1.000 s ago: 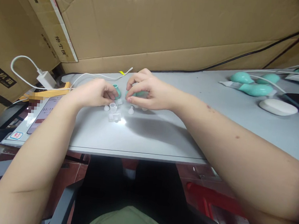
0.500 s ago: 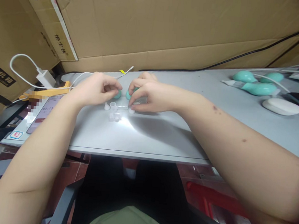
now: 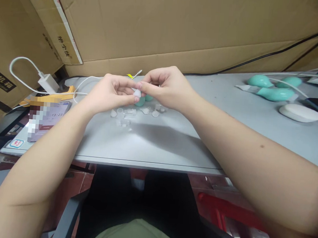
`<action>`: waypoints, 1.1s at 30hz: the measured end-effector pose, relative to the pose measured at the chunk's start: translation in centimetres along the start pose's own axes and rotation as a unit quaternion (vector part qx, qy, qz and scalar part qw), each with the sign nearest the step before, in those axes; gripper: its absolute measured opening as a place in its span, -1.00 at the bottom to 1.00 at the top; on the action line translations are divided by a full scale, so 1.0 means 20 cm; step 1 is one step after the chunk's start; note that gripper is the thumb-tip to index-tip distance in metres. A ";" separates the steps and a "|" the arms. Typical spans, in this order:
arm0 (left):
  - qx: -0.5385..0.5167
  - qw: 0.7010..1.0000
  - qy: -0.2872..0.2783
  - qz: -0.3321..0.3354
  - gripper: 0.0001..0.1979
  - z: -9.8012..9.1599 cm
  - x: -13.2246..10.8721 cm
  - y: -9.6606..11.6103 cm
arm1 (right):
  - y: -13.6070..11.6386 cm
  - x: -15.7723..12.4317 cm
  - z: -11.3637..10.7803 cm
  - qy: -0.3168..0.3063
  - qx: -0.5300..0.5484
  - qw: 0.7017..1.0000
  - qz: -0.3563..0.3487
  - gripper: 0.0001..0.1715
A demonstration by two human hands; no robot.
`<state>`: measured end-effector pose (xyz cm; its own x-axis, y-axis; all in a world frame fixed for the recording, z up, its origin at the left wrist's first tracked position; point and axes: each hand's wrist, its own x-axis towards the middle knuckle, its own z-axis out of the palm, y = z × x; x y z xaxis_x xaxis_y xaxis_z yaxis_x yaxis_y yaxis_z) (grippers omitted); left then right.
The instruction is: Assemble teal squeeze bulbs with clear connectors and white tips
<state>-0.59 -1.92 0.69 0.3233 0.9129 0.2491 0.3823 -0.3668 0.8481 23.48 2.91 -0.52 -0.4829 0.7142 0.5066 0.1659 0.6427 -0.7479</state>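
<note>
Glossy and clear plastics before a creased, matt brown cardboard panel point(image 3: 182, 33).
The small white cone-shaped piece point(image 3: 137, 93) looks like smooth, faintly translucent plastic; the clear tubular pieces point(image 3: 130, 112) below it look like see-through plastic with bright glints, and the teal rounded bulb point(image 3: 140, 102) like smooth plastic or rubber. At the right, the plump teal bulbs point(image 3: 277, 94) shine glossily, beside a smooth white oval plastic object point(image 3: 299, 113). The light grey tabletop point(image 3: 158, 155) is smooth with a soft sheen. Below it, the olive-green garment point(image 3: 138, 236) is matt cloth, the dark grey chair arm point(image 3: 67, 216) dull plastic, the red frame point(image 3: 229, 210) glossier plastic.
</note>
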 end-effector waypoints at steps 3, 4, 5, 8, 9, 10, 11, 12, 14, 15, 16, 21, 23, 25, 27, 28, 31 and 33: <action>-0.026 0.999 -0.014 -0.018 -0.62 0.00 0.00 -0.01 | -0.02 -0.01 0.03 0.009 0.002 1.000 0.002 -0.38; -0.034 0.999 -0.016 -0.019 -0.65 -0.01 0.00 -0.01 | -0.02 -0.01 0.04 0.014 -0.001 1.000 0.000 -0.40; -0.040 0.999 -0.018 -0.020 -0.68 -0.01 0.00 -0.01 | -0.03 -0.02 0.05 0.019 -0.005 1.000 0.000 -0.41; -0.042 0.999 -0.018 -0.024 -0.78 -0.01 0.01 0.00 | -0.01 -0.01 0.06 0.036 -0.015 0.999 0.009 -0.44; -0.042 0.999 -0.018 -0.025 -0.80 -0.01 0.01 0.00 | 0.00 -0.01 0.06 0.041 -0.015 0.999 0.012 -0.43; -0.046 0.998 -0.018 -0.025 -0.81 0.00 0.01 0.00 | 0.01 -0.01 0.07 0.044 -0.014 0.999 0.014 -0.41; -0.055 0.998 -0.016 -0.024 -0.81 0.00 0.01 0.00 | 0.01 -0.01 0.07 0.045 -0.013 0.999 0.014 -0.38; -0.069 0.997 -0.012 -0.026 -0.80 0.00 0.02 0.00 | 0.02 -0.01 0.07 0.043 -0.010 0.999 0.012 -0.36; -0.105 0.994 0.003 -0.042 -0.80 0.00 0.02 -0.01 | 0.03 -0.02 0.07 0.031 0.003 1.000 0.000 -0.38; -0.123 0.991 0.014 -0.052 -0.79 0.00 0.03 -0.01 | 0.02 -0.02 0.07 0.023 0.010 1.000 -0.009 -0.42; -0.140 0.988 0.026 -0.061 -0.78 -0.01 0.03 -0.02 | 0.02 -0.03 0.07 0.015 0.014 1.000 -0.020 -0.47; -0.172 0.981 0.049 -0.080 -0.71 -0.04 0.04 -0.04 | 0.01 -0.04 0.07 0.012 0.004 0.999 -0.052 -0.70; -0.165 0.982 0.050 -0.081 -0.67 -0.04 0.04 -0.04 | 0.01 -0.04 0.08 0.012 0.017 0.999 -0.047 -0.75; -0.161 0.983 0.052 -0.075 -0.63 -0.04 0.04 -0.04 | 0.01 -0.04 0.09 0.020 0.027 0.999 -0.041 -0.78; -0.160 0.983 0.052 -0.070 -0.60 -0.03 0.04 -0.04 | 0.01 -0.04 0.11 0.034 0.031 0.998 -0.036 -0.79; -0.162 0.983 0.053 -0.068 -0.59 -0.03 0.04 -0.04 | 0.01 -0.05 0.12 0.041 0.033 0.998 -0.033 -0.78; -0.181 0.980 0.060 -0.058 -0.60 -0.02 0.04 -0.05 | 0.00 -0.05 0.15 0.066 0.050 0.996 -0.018 -0.75; -0.194 0.978 0.062 -0.050 -0.60 -0.01 0.04 -0.06 | 0.01 -0.05 0.17 0.080 0.069 0.994 -0.003 -0.73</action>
<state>-0.95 -0.78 -0.01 0.1848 0.9643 0.1896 0.0418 -0.2005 0.9788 21.06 1.43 -2.59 -0.3391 0.7525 0.5646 0.0379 0.6106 -0.7910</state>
